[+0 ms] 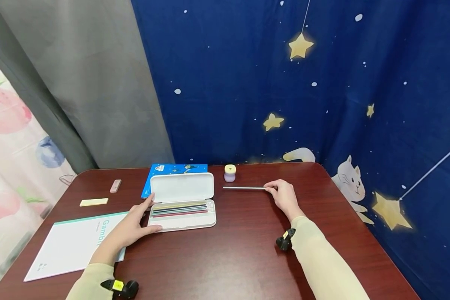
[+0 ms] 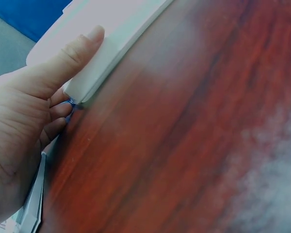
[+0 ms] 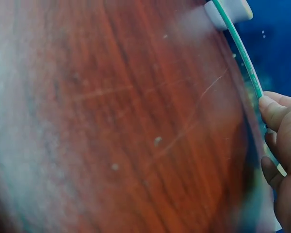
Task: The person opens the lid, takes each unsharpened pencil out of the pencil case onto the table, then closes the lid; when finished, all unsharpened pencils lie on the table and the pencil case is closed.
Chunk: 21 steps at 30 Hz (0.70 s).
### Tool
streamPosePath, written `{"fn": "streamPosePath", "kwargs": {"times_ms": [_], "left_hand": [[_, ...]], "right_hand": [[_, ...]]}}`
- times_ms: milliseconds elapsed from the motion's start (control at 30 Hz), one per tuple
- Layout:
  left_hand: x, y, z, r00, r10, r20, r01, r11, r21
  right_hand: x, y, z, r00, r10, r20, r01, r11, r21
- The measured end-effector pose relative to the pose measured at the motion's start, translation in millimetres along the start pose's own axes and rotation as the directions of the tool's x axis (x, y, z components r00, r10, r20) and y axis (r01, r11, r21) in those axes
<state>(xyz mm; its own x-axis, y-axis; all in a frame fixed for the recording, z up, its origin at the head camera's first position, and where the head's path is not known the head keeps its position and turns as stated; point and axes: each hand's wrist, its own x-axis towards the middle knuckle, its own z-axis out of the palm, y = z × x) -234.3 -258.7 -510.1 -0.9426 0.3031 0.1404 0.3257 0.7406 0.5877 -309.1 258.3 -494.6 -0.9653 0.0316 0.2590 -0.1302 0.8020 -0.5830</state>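
The left hand (image 1: 129, 227) rests at the 9 o'clock side of the white pencil case (image 1: 182, 204), with its thumb along the front edge and its fingers straight against the side. The case lies open on the brown table (image 1: 228, 258), and coloured pencils (image 1: 181, 208) lie in a row inside it. The right hand (image 1: 283, 196) is at 3 o'clock from the case, well apart from it. Its fingers pinch one end of a thin green pencil (image 1: 243, 188) that lies flat on the table, though the wrist view is blurry. A small purple pot (image 1: 230, 173) stands just beside the pencil at 12 o'clock. A notebook (image 1: 73, 246) lies under the left wrist.
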Motion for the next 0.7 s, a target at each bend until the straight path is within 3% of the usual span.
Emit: {"fn": "streamPosePath", "kwargs": {"times_ms": [367, 700], "left_hand": [[-2.6, 2.2, 5.3, 1.000, 0.008, -0.003, -0.008, 1.000, -0.010], [-0.5, 1.1, 2.7, 0.999, 0.022, -0.026, -0.021, 1.000, 0.003]], "right_hand": [[6.3, 11.1, 6.6, 0.993, 0.100, 0.061, -0.100, 0.995, 0.006], [14.5, 7.6, 4.9, 0.994, 0.086, 0.070, -0.085, 0.996, -0.012]]}}
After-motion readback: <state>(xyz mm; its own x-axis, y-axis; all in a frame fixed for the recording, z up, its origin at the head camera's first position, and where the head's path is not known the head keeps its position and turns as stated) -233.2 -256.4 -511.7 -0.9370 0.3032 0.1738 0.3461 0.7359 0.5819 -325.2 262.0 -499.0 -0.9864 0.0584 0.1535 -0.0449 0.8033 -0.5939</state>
